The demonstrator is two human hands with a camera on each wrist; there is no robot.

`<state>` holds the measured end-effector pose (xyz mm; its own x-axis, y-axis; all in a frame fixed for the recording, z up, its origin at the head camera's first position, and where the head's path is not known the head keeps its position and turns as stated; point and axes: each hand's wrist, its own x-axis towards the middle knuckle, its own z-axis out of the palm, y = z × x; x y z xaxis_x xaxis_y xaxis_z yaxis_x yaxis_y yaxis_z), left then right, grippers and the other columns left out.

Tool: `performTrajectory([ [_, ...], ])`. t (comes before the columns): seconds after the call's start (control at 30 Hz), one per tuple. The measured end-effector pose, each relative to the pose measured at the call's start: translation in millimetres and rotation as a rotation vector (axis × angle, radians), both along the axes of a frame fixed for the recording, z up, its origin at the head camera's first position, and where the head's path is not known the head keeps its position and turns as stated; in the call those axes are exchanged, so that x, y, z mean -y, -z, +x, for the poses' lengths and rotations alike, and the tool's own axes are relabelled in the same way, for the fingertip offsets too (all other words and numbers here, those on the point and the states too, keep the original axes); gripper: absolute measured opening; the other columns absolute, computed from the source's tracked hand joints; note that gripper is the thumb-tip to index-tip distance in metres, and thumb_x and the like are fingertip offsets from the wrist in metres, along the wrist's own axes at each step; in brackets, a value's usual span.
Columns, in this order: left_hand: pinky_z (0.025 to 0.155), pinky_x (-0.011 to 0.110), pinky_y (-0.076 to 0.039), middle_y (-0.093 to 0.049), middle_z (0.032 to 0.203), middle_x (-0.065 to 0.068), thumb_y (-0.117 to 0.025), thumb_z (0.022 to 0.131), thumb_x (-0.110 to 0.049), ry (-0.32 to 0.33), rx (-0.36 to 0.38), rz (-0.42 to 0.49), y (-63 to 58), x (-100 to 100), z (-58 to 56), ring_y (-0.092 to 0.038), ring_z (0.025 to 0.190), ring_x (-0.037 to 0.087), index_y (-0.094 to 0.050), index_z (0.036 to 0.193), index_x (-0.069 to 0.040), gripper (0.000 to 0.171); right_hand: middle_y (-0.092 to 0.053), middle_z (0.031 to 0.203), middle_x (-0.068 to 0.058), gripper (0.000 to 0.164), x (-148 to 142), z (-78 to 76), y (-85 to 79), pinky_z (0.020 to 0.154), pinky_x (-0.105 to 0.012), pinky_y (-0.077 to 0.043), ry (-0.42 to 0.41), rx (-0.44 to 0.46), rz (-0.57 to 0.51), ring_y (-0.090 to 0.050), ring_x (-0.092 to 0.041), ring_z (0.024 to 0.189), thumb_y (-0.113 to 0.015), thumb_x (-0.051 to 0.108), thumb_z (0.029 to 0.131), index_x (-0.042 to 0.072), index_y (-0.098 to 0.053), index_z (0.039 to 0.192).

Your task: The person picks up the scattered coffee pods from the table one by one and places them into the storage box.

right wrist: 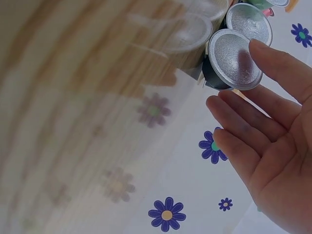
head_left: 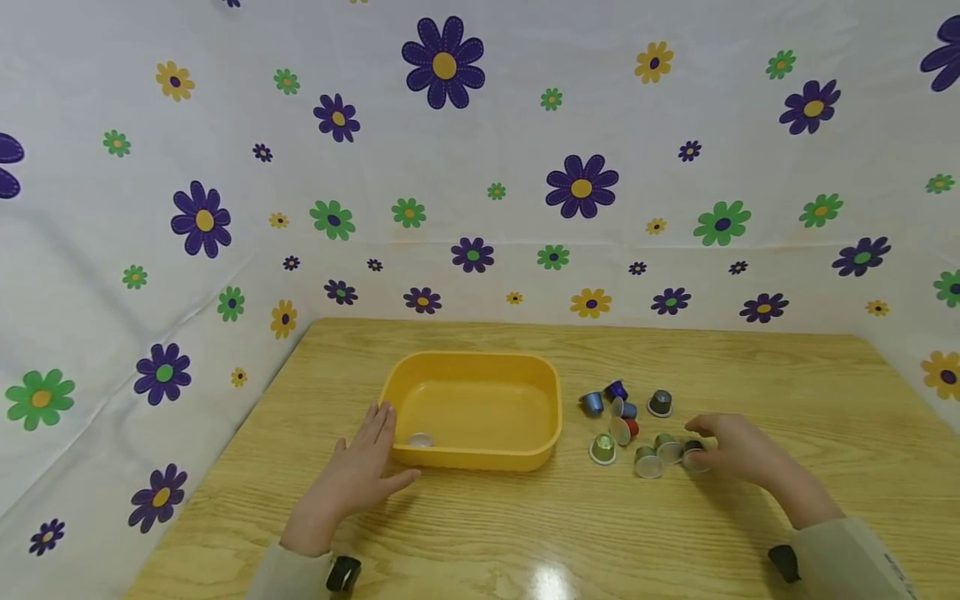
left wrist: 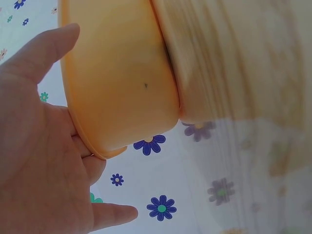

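Observation:
My left hand (head_left: pixel 354 477) rests at the left side of a yellow plastic tray (head_left: pixel 480 459), fingers straight over its rim and thumb spread along the front. Inside that tray, a small capsule with a pale lid (head_left: pixel 420 439) lies in the near left corner. My right hand (head_left: pixel 738 450) reaches to a dark coffee capsule (head_left: pixel 694 460) at the right end of a loose group. In the right wrist view, the thumb is over the silver foil lid of this capsule (right wrist: pixel 233 61), with the fingers spread behind and below it.
Left of the dark capsule lie green capsules (head_left: pixel 648 463), a lime one (head_left: pixel 602 448) and a red one (head_left: pixel 630 428). Blue capsules (head_left: pixel 592 404) and a black upturned one (head_left: pixel 661 402) are farther back. A flowered sheet (head_left: pixel 510 133) encloses the wooden table (head_left: pixel 465 533).

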<state>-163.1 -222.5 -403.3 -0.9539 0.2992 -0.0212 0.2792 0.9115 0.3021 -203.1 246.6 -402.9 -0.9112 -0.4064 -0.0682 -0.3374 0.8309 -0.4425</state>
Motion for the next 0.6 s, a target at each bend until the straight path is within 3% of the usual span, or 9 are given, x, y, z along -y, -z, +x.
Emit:
performTrajectory([
  [0.6,0.089,0.067,-0.015,-0.007,0.144,0.021,-0.055,0.084,-0.044,0.006,-0.013,-0.006,1.0,0.5,-0.2,-0.003,0.132,0.033,-0.011,0.138,0.007,0.087,-0.062,0.093,-0.020,0.031,-2.7,-1.8,5.9,0.074,-0.047,-0.045,-0.044,-0.018,-0.006,-0.058,-0.036,0.087,-0.068,0.004,0.073,-0.012,-0.059,0.098],
])
